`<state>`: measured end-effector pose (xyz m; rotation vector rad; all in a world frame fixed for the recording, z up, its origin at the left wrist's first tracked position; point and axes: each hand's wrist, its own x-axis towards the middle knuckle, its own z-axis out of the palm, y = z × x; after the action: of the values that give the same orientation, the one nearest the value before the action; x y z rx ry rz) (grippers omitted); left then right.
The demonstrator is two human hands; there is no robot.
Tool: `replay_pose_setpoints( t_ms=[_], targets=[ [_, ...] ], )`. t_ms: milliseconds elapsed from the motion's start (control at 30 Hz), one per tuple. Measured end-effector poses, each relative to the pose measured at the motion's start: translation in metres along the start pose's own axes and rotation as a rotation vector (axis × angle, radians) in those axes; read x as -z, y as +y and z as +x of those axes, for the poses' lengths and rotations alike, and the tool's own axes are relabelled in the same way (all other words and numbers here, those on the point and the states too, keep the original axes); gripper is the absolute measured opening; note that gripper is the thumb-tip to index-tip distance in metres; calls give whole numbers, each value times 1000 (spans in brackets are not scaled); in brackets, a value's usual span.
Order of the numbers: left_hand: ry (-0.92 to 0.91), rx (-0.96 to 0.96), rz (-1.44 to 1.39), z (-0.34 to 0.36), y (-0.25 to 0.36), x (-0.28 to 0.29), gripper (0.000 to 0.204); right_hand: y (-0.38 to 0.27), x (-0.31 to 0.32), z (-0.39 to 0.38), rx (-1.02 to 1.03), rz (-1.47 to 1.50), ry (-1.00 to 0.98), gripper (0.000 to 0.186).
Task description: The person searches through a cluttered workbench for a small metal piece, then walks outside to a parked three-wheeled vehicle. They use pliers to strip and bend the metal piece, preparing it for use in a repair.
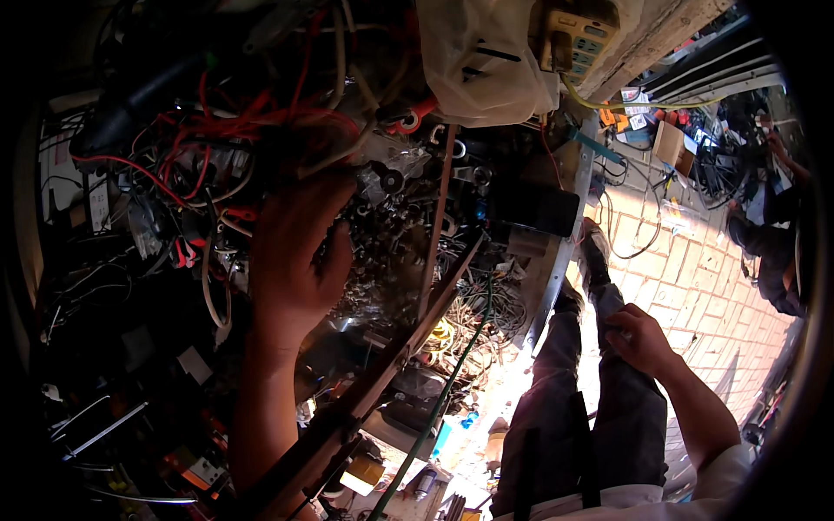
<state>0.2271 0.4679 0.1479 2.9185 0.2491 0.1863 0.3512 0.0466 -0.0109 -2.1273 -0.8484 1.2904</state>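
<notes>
My left hand [300, 252] reaches over a heap of small metal hardware [387, 239]. Its fingers point away from me, the thumb stands apart, and nothing shows in the gap between them. Shadow dims the fingertips, which are close to a pale cable [347, 156] and a tangle of red wires [252, 126]. On the leg of my dark trousers [621, 391], near the knee, rests my right hand [638, 339] with its fingers curled in. Whatever those fingers may hold is hidden.
A brown metal bar [382, 365] slants between the heap and my legs. Coiled wires [478, 330] lie beyond it. At the top are a cloudy plastic bag [486, 61] and a power strip [578, 43]. Another person [769, 243] is at the far right, beside brick paving [686, 278].
</notes>
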Motion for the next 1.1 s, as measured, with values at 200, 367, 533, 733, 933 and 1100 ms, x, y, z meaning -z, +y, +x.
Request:
replay_pose_setpoints(
  t_ms=[200,367,533,733,933,1100],
  targets=[
    [147,63,-84,13,-13,-8,36,-2,4,-7,28,-44,41,23],
    [32,-69,-60,4,-1,-9,26,1,4,-3,37,-41,13,24],
    [-175,-238,189,16,-3,-11,28,-2,4,-4,38,-49,15,24],
    [-172,-318,211,25,-21,3,31,-4,11,-6,-4,-37,22,24],
    [-118,-306,206,24,-22,10,28,11,11,-12,-31,-13,27,24],
    [-87,-262,109,13,-17,2,25,12,1,2,0,-47,0,24]
  ],
)
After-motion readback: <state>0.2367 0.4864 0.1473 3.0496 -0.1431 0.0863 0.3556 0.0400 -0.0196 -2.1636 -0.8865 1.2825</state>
